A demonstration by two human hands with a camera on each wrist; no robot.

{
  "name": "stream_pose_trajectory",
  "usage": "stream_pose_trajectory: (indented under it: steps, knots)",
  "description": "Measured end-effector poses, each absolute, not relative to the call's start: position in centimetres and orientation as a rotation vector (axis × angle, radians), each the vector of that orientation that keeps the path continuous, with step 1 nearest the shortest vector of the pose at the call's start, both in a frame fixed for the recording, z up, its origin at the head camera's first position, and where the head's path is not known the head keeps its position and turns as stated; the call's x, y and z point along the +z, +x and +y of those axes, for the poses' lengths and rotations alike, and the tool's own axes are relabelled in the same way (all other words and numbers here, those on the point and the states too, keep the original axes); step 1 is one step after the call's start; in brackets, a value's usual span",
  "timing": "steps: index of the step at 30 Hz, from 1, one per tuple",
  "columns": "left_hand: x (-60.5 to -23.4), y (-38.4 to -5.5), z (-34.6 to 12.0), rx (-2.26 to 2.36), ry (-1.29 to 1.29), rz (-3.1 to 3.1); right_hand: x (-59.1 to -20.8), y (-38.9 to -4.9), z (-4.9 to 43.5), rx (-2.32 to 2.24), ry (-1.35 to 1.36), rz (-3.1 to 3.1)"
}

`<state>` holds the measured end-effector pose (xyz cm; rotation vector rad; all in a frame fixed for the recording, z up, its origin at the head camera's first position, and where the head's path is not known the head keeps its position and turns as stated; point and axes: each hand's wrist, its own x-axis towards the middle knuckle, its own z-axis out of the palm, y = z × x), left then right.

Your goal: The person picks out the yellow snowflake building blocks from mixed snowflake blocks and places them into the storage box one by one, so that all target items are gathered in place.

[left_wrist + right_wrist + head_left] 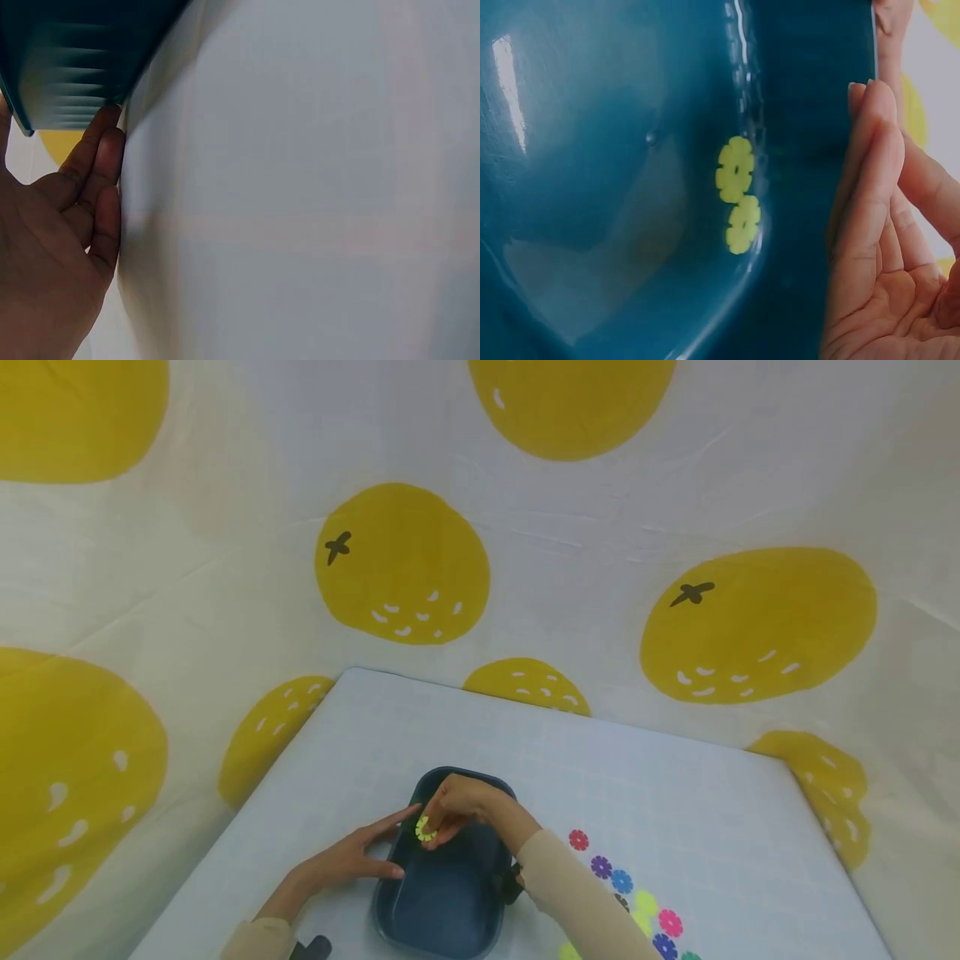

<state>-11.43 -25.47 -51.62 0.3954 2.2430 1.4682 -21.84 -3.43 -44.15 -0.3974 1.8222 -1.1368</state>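
My left hand (345, 860) lies along the left side of a dark blue plastic bin (442, 914), thumb and forefinger at its rim. Straight fingers (97, 157) touch the bin's outer side in the left wrist view. Over the bin, near its left wall, my right hand (457, 806) pinches a yellow notched disc (422, 833) at its fingertips. From the right wrist, those fingers (866, 165) show beside the bin wall, and the pinched disc is hidden. Two yellow notched discs (735, 169) lie end to end along the bottom edge inside the bin.
Several notched discs in pink, purple, blue and yellow lie right of the bin, among them a red disc (578, 840) and a pink disc (671, 923). My right forearm crosses over part of them. A white tabletop (637, 785) meets a fruit-printed curtain (555, 568) behind.
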Motion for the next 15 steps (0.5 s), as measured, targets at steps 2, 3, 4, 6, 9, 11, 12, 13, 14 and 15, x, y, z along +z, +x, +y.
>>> stream_pose_trajectory:
  steps: [2,3,4,6,9,11,12,13,14,15]
  knots:
    - [-51.6,-11.4,-25.5,1.471,0.402,2.243,-44.4,-21.9,-3.4,-1.137,-0.397,1.822]
    - [-51.6,-11.4,-25.5,1.472,0.407,2.243,-44.5,-22.0,-3.4,-1.136,-0.397,1.819]
    - [-51.5,-11.4,-25.5,1.473,0.409,2.243,-44.6,-22.0,-3.5,-1.136,-0.400,1.815]
    - [-51.5,-11.4,-25.5,1.475,0.415,2.245,-45.0,-22.1,-3.6,-1.133,-0.401,1.809]
    - [-51.5,-11.4,-25.4,1.473,0.414,2.243,-45.5,-22.1,-3.8,-1.125,-0.402,1.807]
    - [-51.4,-11.4,-25.4,1.468,0.404,2.245,-45.8,-22.1,-3.9,-1.121,-0.399,1.814]
    - [-51.4,-11.3,-25.4,1.467,0.397,2.244,-46.0,-22.1,-4.0,-1.119,-0.396,1.817]
    - [-51.4,-11.3,-25.4,1.466,0.391,2.243,-46.2,-22.1,-4.1,-1.114,-0.395,1.822]
    - [-51.4,-11.3,-25.4,1.466,0.386,2.242,-46.4,-22.1,-4.1,-1.110,-0.393,1.829]
    - [-51.4,-11.3,-25.4,1.464,0.380,2.241,-46.5,-22.0,-4.2,-1.105,-0.397,1.841]
